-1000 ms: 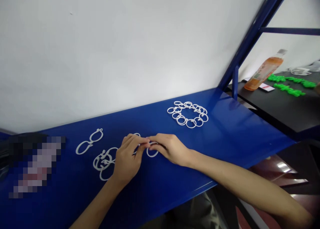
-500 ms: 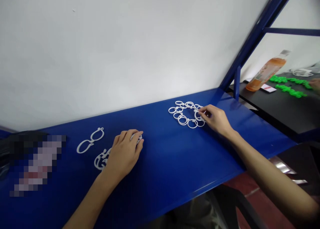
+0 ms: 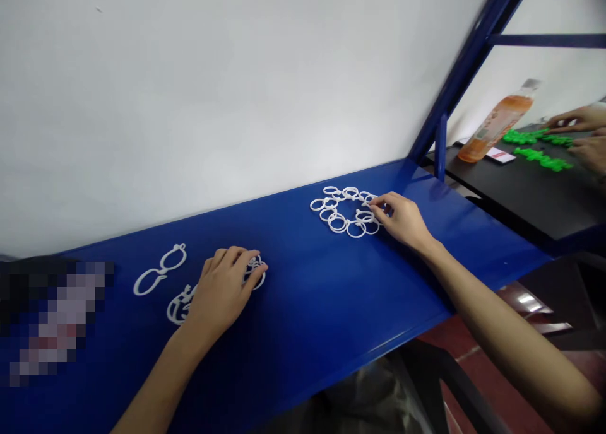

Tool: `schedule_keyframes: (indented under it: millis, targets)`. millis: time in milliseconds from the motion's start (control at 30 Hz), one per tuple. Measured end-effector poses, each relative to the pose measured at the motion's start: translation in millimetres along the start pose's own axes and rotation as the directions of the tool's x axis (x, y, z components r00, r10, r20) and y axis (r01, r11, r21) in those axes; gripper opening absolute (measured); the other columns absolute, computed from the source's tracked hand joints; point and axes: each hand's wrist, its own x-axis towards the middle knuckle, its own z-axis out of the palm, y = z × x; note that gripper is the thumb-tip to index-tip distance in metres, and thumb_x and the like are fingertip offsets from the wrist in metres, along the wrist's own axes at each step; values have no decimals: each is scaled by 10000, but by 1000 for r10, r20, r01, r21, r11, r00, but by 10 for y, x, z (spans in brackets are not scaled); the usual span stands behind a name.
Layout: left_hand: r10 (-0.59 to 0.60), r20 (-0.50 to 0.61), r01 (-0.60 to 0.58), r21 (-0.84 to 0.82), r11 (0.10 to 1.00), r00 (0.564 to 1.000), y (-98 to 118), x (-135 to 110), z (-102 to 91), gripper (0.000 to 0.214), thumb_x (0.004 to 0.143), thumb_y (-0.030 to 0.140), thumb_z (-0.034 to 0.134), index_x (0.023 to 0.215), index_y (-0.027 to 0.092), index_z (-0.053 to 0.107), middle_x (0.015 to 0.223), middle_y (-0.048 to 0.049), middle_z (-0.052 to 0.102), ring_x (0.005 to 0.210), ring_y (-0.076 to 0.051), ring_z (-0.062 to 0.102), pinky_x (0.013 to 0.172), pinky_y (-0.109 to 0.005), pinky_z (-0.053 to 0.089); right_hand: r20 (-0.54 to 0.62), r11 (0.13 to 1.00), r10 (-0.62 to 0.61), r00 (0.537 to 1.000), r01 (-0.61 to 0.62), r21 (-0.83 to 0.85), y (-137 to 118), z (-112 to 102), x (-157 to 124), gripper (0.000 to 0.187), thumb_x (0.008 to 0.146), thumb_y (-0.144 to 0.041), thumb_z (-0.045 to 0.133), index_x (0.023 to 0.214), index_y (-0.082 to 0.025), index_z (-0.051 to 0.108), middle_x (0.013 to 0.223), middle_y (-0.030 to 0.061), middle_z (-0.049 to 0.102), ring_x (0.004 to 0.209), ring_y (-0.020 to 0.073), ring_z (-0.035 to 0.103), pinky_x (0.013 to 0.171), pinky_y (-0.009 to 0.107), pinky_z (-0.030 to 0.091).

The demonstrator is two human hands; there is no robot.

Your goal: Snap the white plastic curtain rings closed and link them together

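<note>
On the blue tabletop, my left hand (image 3: pixel 220 289) curves over white openwork pieces, its thumb and fingertips closed about a round white patterned piece (image 3: pixel 258 279). Another white openwork piece (image 3: pixel 176 308) shows beside the wrist, partly covered by the hand. Farther left lies a white pair of joined loops (image 3: pixel 161 271) with a small eyelet at one end. My right hand (image 3: pixel 400 218) pinches at the right side of a circle of linked white rings (image 3: pixel 338 222), thumb and index together at one ring. The fingers hide part of that ring.
A pixelated strip (image 3: pixel 61 320) and dark material lie at the far left. Behind the blue table (image 3: pixel 293 333) rises a white wall; a blue frame post (image 3: pixel 466 74) stands right. Beyond are a tilted bottle (image 3: pixel 497 128), phone (image 3: pixel 500 155), green pieces (image 3: pixel 542 159) and a co-worker's hands (image 3: pixel 584 128).
The view has shifted slightly to the right. My left hand's round piece sits flatter and shows more. The right hand stays at the rings. More of the co-worker's hands has come in over the green pieces.
</note>
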Motion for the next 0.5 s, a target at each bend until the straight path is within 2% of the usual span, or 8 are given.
schedule_keyframes:
  millis: [167, 300, 433, 500]
  targets:
    - [-3, 50, 6, -63, 998, 999, -66, -8, -83, 366, 921, 527, 583, 1153, 267, 697, 1113, -51, 696, 1108, -297, 561, 943, -453, 408, -102, 999, -45, 994, 41, -35, -56, -9, -25, 135, 919, -268, 590, 886, -183, 690, 852, 56, 698, 711, 178, 585, 702, 321, 471]
    - [34, 95, -22, -124, 992, 995, -99, -15, -103, 332, 891, 492, 656, 1163, 306, 692, 1121, -23, 698, 1100, -276, 567, 940, -438, 387, -154, 986, -166, 974, 160, -51, -256, 2, -69, 153, 966, -263, 550, 937, -191, 683, 867, 64, 693, 808, 205, 595, 765, 349, 483]
    - [39, 106, -22, -161, 987, 994, -94, -12, -81, 295, 888, 458, 674, 1145, 314, 695, 1129, -15, 690, 1085, -259, 572, 930, -420, 379, -46, 937, -346, 937, 348, 20, -688, 59, -130, 177, 1002, -254, 508, 996, -198, 677, 921, 69, 689, 873, 207, 600, 816, 362, 490]
    - [38, 100, -20, -172, 985, 994, -97, -8, -75, 274, 893, 442, 669, 1134, 317, 697, 1130, -11, 692, 1083, -255, 579, 924, -411, 381, 54, 896, -442, 895, 438, 76, -965, 144, -163, 204, 1016, -249, 486, 1026, -181, 678, 947, 77, 687, 886, 204, 599, 803, 347, 498]
